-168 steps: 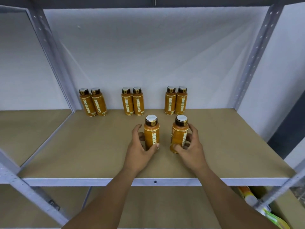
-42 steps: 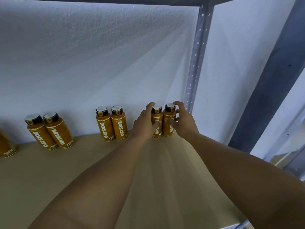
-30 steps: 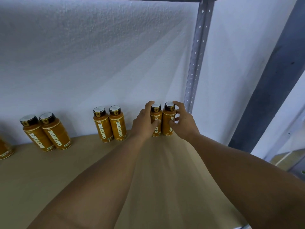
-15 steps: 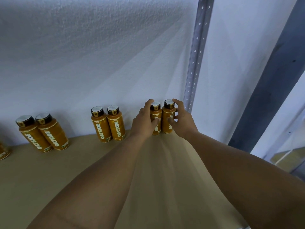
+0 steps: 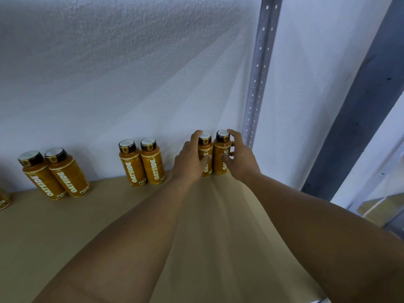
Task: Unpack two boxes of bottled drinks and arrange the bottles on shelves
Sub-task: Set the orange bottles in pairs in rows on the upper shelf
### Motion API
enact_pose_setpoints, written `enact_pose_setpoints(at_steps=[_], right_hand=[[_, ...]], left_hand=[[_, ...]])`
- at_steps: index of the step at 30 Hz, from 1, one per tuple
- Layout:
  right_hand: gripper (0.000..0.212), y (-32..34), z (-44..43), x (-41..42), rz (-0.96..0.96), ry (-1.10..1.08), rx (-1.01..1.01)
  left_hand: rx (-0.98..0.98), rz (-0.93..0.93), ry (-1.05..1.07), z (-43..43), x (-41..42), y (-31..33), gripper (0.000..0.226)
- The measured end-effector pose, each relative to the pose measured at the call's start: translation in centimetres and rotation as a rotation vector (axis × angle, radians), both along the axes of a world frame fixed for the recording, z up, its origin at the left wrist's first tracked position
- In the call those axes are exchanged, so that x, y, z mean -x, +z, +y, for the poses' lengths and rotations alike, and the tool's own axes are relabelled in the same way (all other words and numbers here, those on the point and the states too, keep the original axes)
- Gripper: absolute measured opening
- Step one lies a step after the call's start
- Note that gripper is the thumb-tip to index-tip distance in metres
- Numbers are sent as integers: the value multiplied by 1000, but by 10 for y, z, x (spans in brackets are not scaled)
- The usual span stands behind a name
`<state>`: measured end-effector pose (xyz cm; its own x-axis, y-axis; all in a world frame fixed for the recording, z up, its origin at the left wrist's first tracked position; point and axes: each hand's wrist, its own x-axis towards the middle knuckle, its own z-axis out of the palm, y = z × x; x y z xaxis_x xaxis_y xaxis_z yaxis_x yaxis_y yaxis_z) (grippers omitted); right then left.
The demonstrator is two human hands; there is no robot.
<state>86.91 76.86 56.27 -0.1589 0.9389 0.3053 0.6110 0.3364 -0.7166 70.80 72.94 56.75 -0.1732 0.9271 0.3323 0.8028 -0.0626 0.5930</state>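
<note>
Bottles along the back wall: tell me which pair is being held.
The rightmost pair, beside the perforated metal upright: the left grip holds the left bottle, the right grip the right bottle. The other pairs stand free.

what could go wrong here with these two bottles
The left hand and right hand grip the left orange dark-capped bottle and right orange dark-capped bottle, tall, narrow, side by side; a careless release might topple one into the other.
The right hand is close to the grey perforated metal upright; fingers may catch it.
Withdrawing sideways, the left hand may knock the neighbouring orange bottle pair.
</note>
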Motion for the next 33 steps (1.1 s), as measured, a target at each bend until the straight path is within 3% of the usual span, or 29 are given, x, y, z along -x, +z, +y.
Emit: enact_pose_setpoints(at_steps=[18, 26, 30, 33], right_hand=[[74, 0, 2, 6, -2, 20, -5], [100, -1, -10, -2, 41, -20, 95], [101, -21, -34, -9, 41, -54, 200], [90, -34, -67, -8, 65, -74, 293]], left_hand=[[-10, 4, 10, 4, 10, -4, 77], [70, -109, 43, -16, 10, -11, 110], [160, -119, 69, -49, 13, -29, 103], [174, -113, 48, -84, 20, -41, 88]])
